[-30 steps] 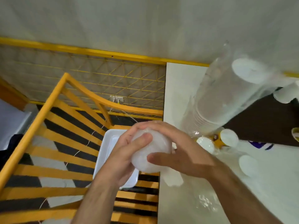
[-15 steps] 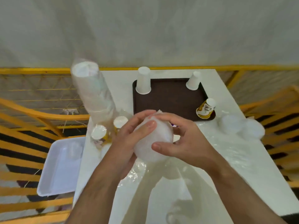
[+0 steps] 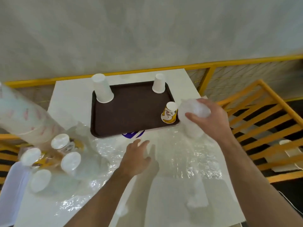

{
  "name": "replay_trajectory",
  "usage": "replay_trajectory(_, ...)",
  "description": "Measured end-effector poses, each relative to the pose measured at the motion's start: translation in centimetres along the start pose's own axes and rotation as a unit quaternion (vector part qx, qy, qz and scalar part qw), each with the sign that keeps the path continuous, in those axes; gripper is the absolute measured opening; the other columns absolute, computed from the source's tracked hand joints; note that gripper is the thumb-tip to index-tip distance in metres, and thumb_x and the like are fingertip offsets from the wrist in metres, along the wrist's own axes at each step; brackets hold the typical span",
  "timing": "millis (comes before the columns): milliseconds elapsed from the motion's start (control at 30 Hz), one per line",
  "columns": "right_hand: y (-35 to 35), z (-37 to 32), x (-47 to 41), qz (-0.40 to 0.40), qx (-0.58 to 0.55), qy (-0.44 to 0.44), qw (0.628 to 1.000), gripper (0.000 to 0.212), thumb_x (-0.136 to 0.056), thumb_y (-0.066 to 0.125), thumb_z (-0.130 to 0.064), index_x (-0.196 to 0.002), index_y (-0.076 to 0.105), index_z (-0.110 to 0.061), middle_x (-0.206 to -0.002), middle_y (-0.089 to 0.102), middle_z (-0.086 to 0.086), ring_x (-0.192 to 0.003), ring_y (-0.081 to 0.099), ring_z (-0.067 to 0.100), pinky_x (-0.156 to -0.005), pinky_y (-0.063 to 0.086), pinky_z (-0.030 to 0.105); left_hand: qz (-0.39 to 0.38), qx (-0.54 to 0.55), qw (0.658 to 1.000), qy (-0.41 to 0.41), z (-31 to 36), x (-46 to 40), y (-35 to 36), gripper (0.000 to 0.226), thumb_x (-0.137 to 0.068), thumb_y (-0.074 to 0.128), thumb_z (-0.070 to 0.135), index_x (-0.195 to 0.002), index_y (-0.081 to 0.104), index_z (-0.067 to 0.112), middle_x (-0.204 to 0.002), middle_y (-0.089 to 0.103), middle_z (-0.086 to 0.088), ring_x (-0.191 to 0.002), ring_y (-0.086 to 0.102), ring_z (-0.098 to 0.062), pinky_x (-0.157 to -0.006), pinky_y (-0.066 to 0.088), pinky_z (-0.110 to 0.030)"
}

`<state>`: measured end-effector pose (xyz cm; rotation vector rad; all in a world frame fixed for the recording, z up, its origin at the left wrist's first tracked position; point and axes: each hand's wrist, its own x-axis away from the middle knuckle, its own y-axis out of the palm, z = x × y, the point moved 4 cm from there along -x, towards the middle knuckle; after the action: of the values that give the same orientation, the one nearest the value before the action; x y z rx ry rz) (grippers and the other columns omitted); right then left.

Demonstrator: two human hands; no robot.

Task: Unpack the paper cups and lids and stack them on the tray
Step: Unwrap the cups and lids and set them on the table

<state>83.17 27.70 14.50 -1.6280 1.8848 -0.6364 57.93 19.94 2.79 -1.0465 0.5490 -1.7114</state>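
Note:
A dark brown tray lies at the far middle of the white table. Two white cups stand upside down on it, one at the back left and one at the back right. A yellow printed cup stands upside down at its right edge. My right hand grips a plastic-wrapped stack of white lids just right of the tray. My left hand rests with relaxed fingers on the clear plastic wrap in front of the tray.
A tall wrapped sleeve of cups leans at the left. Several wrapped printed cups lie below it. A white tray sits off the table's left edge. Yellow railings surround the table.
My left hand has let go of the lid stack and dropped onto the plastic wrap. My right hand has carried the stack to the right of the tray. The view has swung right.

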Motion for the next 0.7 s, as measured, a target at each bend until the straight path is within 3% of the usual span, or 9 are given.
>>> replay_trajectory(67, 0.5, 1.9, -2.7, 0.003, 0.042, 0.017, 0.999, 0.068, -0.077, 0.083, -0.048, -0.135, 0.058, -0.023, -0.137, 0.059, 0.0, -0.126, 0.052, 0.019, -0.096, 0.04, 0.027, -0.024, -0.094, 0.995, -0.01, -1.3, -0.6, 1.5, 0.069, -0.091, 0.06, 0.037, -0.151, 0.029, 0.031, -0.158, 0.022, -0.004, -0.142, 0.024, -0.029, -0.11, 0.036, -0.038)
replay_trajectory(167, 1.4, 5.2, -6.8, -0.008, 0.081, 0.05, 0.995, 0.072, -0.078, 0.08, -0.051, -0.138, 0.054, -0.022, -0.14, 0.056, 0.005, -0.126, 0.051, 0.026, -0.095, 0.045, 0.036, -0.007, -0.173, 0.985, -0.004, -0.9, -2.1, 2.8, 0.069, -0.086, 0.062, 0.045, -0.147, 0.03, 0.032, -0.15, 0.024, -0.003, -0.134, 0.029, -0.028, -0.101, 0.044, -0.036)
replay_trajectory(367, 3.4, 8.7, -11.2, -0.04, 0.177, 0.099, 0.978, 0.073, -0.08, 0.075, -0.053, -0.138, 0.044, -0.021, -0.138, 0.053, 0.005, -0.122, 0.052, 0.032, -0.078, 0.042, 0.038, 0.003, -0.181, 0.983, -0.015, -0.7, -2.9, 3.0, 0.072, -0.086, 0.067, 0.049, -0.146, 0.03, 0.036, -0.15, 0.023, 0.0, -0.134, 0.028, -0.025, -0.09, 0.052, -0.035)
replay_trajectory(500, 4.0, 10.9, -12.0, -0.076, 0.215, 0.138, 0.964, 0.074, -0.081, 0.074, -0.056, -0.139, 0.044, -0.022, -0.135, 0.055, 0.006, -0.12, 0.054, 0.031, -0.082, 0.048, 0.042, 0.011, -0.169, 0.985, -0.011, -1.1, -2.9, 3.1, 0.075, -0.086, 0.069, 0.05, -0.148, 0.029, 0.038, -0.151, 0.02, 0.002, -0.135, 0.025, -0.023, -0.092, 0.053, -0.036)
replay_trajectory(700, 4.8, 11.4, -12.5, -0.122, 0.234, 0.126, 0.956, 0.073, -0.08, 0.075, -0.057, -0.138, 0.048, -0.021, -0.137, 0.056, 0.008, -0.121, 0.054, 0.031, -0.085, 0.05, 0.041, 0.018, -0.16, 0.987, -0.006, -1.2, -3.0, 3.1, 0.076, -0.085, 0.07, 0.049, -0.148, 0.029, 0.039, -0.152, 0.019, 0.003, -0.134, 0.023, -0.022, -0.091, 0.053, -0.036)
